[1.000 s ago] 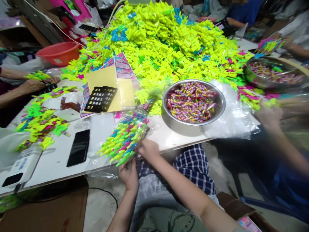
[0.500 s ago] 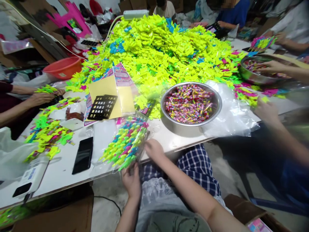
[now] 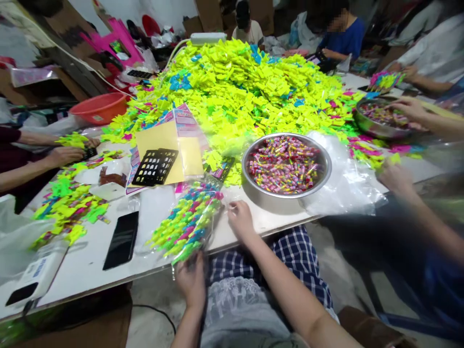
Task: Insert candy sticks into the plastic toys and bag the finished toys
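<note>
A clear plastic bag (image 3: 188, 220) filled with rows of yellow, green, blue and pink plastic pieces lies slantwise at the table's front edge. My left hand (image 3: 191, 280) grips its lower end, with the fingertips partly hidden under the film. At the bag's right side, my right hand (image 3: 242, 220) has its fingers curled in a pinch at the loose clear film. A black grid tray (image 3: 155, 166) rests on yellow card behind the bag. To the right stands a metal bowl (image 3: 286, 166) of small pink wrapped candies.
A large heap of yellow plastic pieces (image 3: 253, 87) covers the table's middle. A black phone (image 3: 121, 240) and a white device (image 3: 39, 270) lie to the left. Clear bags (image 3: 348, 188) lie right of the bowl. Co-workers' hands (image 3: 67, 154) work at both sides.
My right hand has shifted a little right and away from the bag's body. My left hand stays at its lower end. The whole view has tilted slightly upward.
</note>
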Motion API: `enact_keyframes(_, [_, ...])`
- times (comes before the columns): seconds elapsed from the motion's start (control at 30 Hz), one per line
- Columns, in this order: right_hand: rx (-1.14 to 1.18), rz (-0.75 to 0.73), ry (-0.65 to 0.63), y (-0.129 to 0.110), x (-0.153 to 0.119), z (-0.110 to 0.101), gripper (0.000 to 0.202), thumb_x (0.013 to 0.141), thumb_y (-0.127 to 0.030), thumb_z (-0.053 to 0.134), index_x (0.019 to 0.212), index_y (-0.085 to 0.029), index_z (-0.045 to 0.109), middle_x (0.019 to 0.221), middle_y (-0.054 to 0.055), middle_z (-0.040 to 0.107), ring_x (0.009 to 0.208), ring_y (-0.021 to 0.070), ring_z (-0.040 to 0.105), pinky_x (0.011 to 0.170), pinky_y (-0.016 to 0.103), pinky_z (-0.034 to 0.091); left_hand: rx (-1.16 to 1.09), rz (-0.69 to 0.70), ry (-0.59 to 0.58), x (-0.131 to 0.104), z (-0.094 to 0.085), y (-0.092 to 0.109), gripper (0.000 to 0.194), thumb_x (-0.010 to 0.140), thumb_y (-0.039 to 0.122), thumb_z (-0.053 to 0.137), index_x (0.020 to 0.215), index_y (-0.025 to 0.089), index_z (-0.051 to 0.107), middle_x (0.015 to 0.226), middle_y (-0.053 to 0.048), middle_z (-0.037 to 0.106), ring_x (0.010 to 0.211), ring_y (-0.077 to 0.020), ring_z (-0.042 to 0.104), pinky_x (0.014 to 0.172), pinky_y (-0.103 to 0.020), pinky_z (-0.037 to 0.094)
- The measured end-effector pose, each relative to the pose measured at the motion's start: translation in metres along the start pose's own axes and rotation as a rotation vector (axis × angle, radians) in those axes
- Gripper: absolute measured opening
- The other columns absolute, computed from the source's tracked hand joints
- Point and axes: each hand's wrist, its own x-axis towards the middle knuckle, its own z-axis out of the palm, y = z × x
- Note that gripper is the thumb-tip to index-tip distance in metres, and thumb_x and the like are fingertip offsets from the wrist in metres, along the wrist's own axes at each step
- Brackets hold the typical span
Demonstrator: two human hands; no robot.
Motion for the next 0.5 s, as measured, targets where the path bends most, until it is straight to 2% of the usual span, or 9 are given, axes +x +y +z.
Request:
enact_keyframes(0.1, [-0.021,-0.012,0.032,0.002,0.014,-0.011,0.03,0.074,-0.019,0.051,0.103,-0.014,0.052,0.098,0.009,0.055,0.094,0.02,0.049,0.085,0.032,0.04,0.024,0.027,-0.007,0.008,-0.006,-0.006,0.035,0.069,0.046,0.058,0.083,0.015,0.065,0.08,-0.007,0.064,0.078,-0.023,0.059,0.076,-0.039,0.046])
enact_keyframes(0.2, [-0.015,-0.132,-0.056,-0.002,0.02,-0.012,0.036,0.07,-0.021,0.056,0.105,-0.017,0.051,0.105,0.008,0.055,0.1,0.0215,0.045,0.09,0.034,0.036,0.019,0.067,-0.023,0.01,-0.008,-0.012,0.031,0.072,0.044,0.057,0.083,0.016,0.065,0.079,-0.007,0.063,0.078,-0.022,0.058,0.076,-0.037,0.045])
enact_keyframes(0.27, [-0.01,-0.17,-0.059,-0.005,0.018,-0.01,0.036,0.068,-0.022,0.057,0.104,-0.017,0.051,0.106,0.008,0.054,0.102,0.0221,0.043,0.09,0.035,0.035,0.017,0.073,-0.006,0.009,-0.007,-0.015,0.028,0.073,0.042,0.056,0.082,0.016,0.065,0.079,-0.006,0.062,0.078,-0.0215,0.058,0.075,-0.036,0.045])
enact_keyframes(0.4, [-0.055,-0.06,0.125,-0.009,0.002,-0.004,0.02,0.074,-0.022,0.05,0.092,-0.015,0.054,0.097,0.01,0.053,0.096,0.0225,0.043,0.083,0.035,0.036,0.005,0.056,0.038,0.007,-0.002,-0.019,0.026,0.072,0.041,0.057,0.079,0.017,0.065,0.076,-0.006,0.061,0.075,-0.0212,0.057,0.072,-0.035,0.046])
enact_keyframes(0.5, [-0.077,-0.074,0.08,-0.01,-0.012,0.001,0.01,0.073,-0.02,0.052,0.078,-0.017,0.061,0.084,0.007,0.056,0.086,0.0218,0.046,0.08,0.034,0.034,-0.008,0.058,0.028,0.007,-0.001,-0.021,0.025,0.072,0.04,0.057,0.078,0.017,0.064,0.075,-0.005,0.061,0.073,-0.0209,0.057,0.07,-0.035,0.046])
